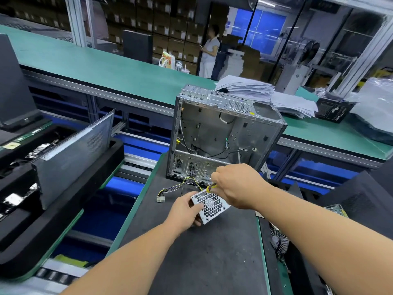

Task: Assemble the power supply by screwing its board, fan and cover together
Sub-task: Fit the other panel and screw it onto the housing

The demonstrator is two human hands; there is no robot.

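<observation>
This is a computer assembly line on a factory floor. Long green-topped benches (110, 67) are running across the room, with a roller conveyor (136, 165) passing between them. An open bare-metal computer case (223, 128) is standing upright on a dark work mat (204, 252). Black foam trays (27, 188) are holding parts on the left. Loose paperwork (255, 90) is piling up on the far bench, and stacked cardboard cartons (170, 24) are filling the back wall, where another worker (209, 52) is standing.
</observation>
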